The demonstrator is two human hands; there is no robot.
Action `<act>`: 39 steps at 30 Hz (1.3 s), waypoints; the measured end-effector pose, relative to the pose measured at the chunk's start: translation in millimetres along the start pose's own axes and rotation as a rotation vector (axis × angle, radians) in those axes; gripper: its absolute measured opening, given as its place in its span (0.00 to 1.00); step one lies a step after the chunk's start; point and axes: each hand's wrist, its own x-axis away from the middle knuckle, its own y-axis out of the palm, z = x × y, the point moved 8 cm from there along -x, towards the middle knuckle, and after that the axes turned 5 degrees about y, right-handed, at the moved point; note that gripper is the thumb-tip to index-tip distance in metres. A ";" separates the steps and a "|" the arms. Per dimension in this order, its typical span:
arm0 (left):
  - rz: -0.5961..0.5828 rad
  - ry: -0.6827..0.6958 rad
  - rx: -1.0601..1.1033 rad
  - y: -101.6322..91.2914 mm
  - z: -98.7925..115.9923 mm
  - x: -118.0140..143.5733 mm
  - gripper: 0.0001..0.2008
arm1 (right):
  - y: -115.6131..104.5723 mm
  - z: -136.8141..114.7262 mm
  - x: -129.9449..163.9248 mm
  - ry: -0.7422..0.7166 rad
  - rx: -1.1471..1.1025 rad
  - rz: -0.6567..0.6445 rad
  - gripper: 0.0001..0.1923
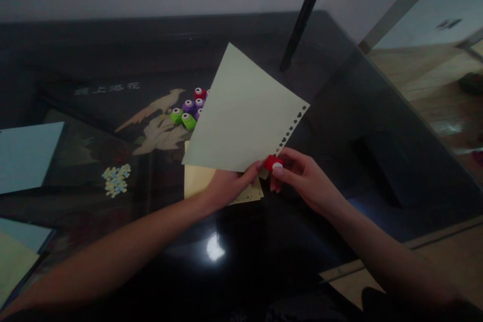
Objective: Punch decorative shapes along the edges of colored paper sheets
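We see our left hand (230, 183) pinching the near edge of one pale green sheet (241, 121), held up over the desk (339, 126); our right hand (302, 176) pinches one red punch (272, 162) at the sheet's right edge. One yellow sheet (198, 181) lies beneath. Far left, five small punches (188, 108) cluster: two green, two purple, one red

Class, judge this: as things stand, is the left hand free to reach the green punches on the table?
Probably not: the left hand grips the pale sheet, which also lies between it and the green punches.
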 end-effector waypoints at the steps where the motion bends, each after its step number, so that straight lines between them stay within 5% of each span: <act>1: 0.002 0.008 -0.011 -0.4 1.0 -0.1 0.19 | 0.4 0.3 -0.2 -0.001 0.004 -0.004 0.13; 39: 0.023 -0.040 -0.043 -2.4 -2.0 0.8 0.20 | -0.9 -2.8 1.5 -0.018 0.113 0.034 0.12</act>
